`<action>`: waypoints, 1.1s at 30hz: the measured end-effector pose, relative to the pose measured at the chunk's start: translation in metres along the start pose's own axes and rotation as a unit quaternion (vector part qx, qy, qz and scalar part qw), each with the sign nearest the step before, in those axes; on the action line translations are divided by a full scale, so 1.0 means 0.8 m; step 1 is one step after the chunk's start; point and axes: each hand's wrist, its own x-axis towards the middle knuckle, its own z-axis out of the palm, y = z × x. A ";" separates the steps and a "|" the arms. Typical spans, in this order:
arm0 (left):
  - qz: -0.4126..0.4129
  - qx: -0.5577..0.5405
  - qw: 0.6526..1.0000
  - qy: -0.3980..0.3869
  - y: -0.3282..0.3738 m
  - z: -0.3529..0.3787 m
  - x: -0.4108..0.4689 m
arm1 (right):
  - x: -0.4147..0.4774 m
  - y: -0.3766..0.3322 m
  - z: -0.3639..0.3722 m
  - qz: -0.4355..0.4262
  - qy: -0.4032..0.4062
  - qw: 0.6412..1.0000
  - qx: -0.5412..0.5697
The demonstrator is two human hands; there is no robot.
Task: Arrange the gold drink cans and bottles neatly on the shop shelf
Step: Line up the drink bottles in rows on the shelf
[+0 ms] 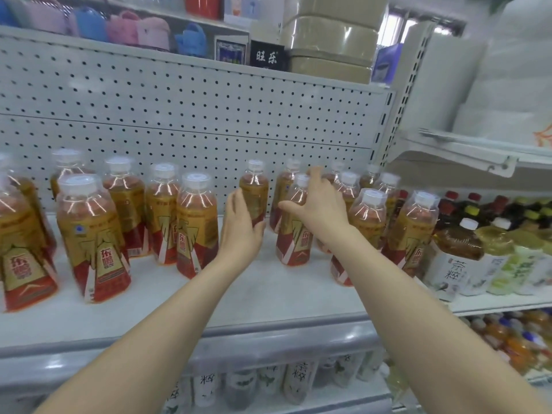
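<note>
Both forearms reach forward over the white shelf [268, 297], toward the middle gap in the row of bottles.

Left hand [239, 231]: upright, palm facing right, fingers straight and together, laid against the left side of the far gold bottle [254, 189]; the thumb lies at its front. No clasp.

Right hand [321, 204]: thumb stretched left across the shoulder of the near gold bottle [294, 237], fingers passing behind its neck, grasping it.

Both bottles stand upright mid-shelf, before the pegboard [209, 115]. Further gold bottles stand left and right.
</note>
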 end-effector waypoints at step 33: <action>-0.157 -0.061 0.986 -0.001 -0.022 0.040 0.071 | 0.171 -0.020 -0.013 0.028 -0.249 0.968 0.018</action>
